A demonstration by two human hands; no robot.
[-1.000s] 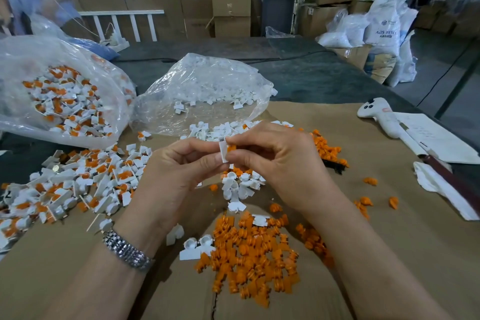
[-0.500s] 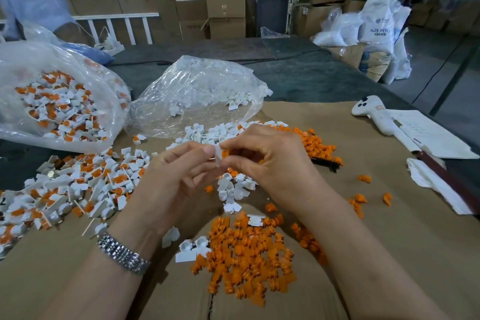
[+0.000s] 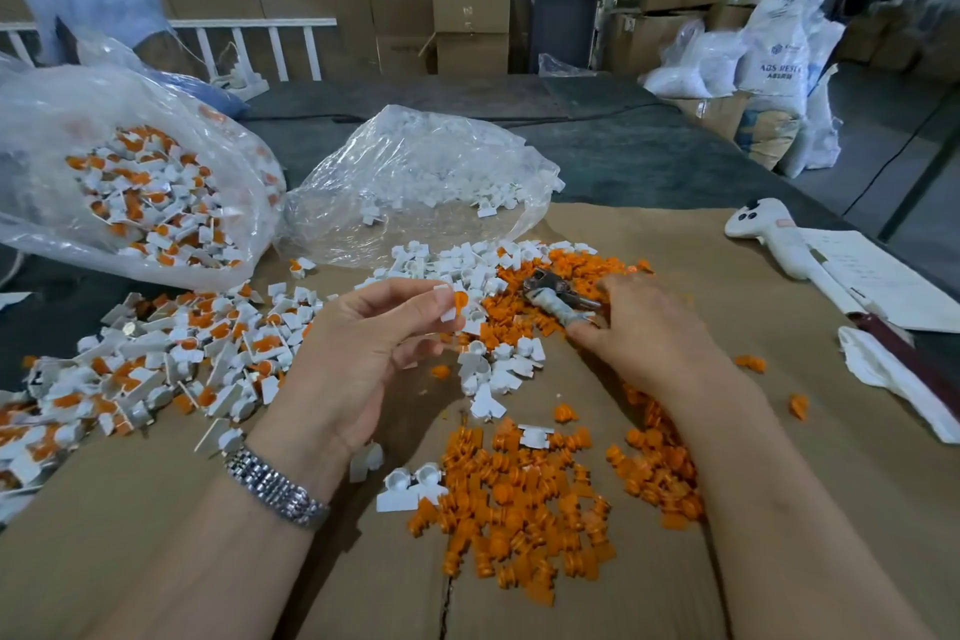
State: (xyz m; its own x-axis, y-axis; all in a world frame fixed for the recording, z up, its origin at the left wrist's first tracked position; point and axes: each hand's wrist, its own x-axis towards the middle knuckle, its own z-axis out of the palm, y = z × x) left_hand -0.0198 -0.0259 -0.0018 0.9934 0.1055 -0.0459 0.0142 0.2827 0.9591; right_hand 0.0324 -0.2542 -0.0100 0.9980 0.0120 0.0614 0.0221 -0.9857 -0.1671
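Head view: white clip [image 3: 451,308] pinched, taped tool [image 3: 558,301] gripped.
Beyond the orange pile [image 3: 519,499], the left hand [image 3: 358,353] pinches the white clip, with its orange plug, between thumb and fingertips. Beyond that pile and further right, the right hand [image 3: 644,327] curls thumb and fingers round the taped tool.

You had two bags on the table: a left bag [image 3: 78,94] of finished pieces and a middle bag [image 3: 363,224] of white caps. There was one tool [image 3: 558,299], one controller [image 3: 769,234] and one watch [image 3: 275,489]. Your left hand [image 3: 358,353] pinched one piece [image 3: 452,307]. The loose caps [image 3: 467,268] and orange plugs [image 3: 519,509] were too many to count.
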